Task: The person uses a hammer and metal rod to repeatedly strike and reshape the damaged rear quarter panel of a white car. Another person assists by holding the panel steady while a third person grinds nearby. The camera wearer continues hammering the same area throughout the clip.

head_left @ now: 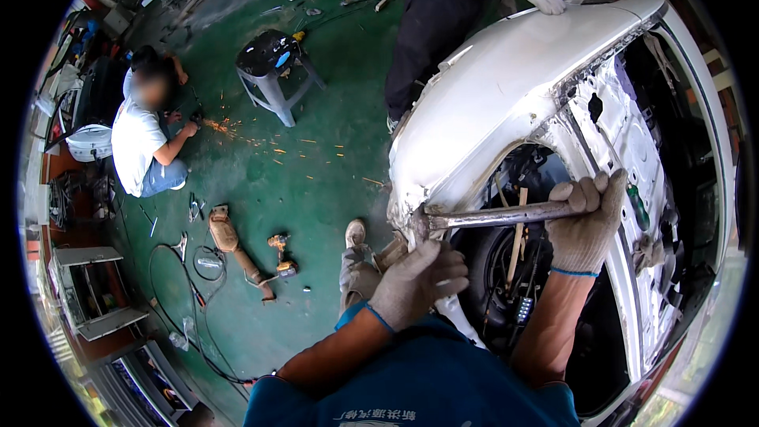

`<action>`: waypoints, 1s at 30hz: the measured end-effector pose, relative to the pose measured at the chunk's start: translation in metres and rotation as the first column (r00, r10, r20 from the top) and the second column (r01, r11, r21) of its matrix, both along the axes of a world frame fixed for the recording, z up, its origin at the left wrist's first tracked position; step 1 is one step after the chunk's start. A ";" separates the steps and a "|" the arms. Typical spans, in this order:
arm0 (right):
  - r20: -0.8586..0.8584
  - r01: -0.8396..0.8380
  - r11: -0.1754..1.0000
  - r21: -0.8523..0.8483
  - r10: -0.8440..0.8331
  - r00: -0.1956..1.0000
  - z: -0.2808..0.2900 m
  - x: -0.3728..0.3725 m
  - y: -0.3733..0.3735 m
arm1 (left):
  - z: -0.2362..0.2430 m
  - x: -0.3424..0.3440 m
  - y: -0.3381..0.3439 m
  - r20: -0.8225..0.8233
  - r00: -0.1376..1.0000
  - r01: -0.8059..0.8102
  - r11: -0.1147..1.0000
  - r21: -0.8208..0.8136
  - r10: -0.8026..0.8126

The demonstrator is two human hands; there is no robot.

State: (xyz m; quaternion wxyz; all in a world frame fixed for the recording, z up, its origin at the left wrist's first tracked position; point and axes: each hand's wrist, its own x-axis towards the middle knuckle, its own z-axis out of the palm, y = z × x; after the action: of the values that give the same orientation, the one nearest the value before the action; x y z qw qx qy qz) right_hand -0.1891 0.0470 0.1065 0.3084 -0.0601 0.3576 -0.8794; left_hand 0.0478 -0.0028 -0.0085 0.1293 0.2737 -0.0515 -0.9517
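Observation:
In a pale knit glove, my right hand [587, 217] is closed round the handle of a hammer [506, 214]. The hammer lies nearly level, its head against the bent corner of a white car body panel [466, 103]. My left hand [419, 283], gloved alike, is just below the hammer head. Its fingers are loosely bent and a little apart, with nothing visible in them; the palm side is hidden. Below the handle is the dark wheel-arch opening [482, 269], with a wooden stick [518, 241] standing in it. A green-handled screwdriver [637, 207] is beside my right hand.
A person in dark trousers [423, 39] rests a gloved hand on the panel. At left a crouching person [146, 134] works with a tool throwing sparks [229, 128]. A grey stool [273, 83], a cordless drill [281, 255], an angle grinder [237, 249] and cables [178, 269] are on the green floor.

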 end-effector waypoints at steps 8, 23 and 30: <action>-0.014 -0.083 0.996 0.021 0.084 0.996 0.001 -0.017 -0.012 | 0.007 -0.024 -0.025 0.208 0.976 -0.056 0.996 -0.063 0.068; -0.076 -0.250 0.945 -0.211 0.239 0.968 -0.030 -0.034 -0.005 | -0.016 -0.041 -0.011 0.447 0.867 0.104 0.799 -0.592 0.219; -0.010 -0.170 0.981 -0.095 0.170 0.985 -0.036 -0.036 -0.002 | -0.005 -0.038 -0.015 0.502 0.858 0.151 0.882 -0.446 0.107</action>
State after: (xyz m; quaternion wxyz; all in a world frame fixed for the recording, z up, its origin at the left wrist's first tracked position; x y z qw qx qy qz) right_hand -0.2256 0.0454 0.0703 0.3787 -0.1060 0.3089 -0.8660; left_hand 0.0098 -0.0179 -0.0137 0.1620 0.4766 -0.3165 -0.8040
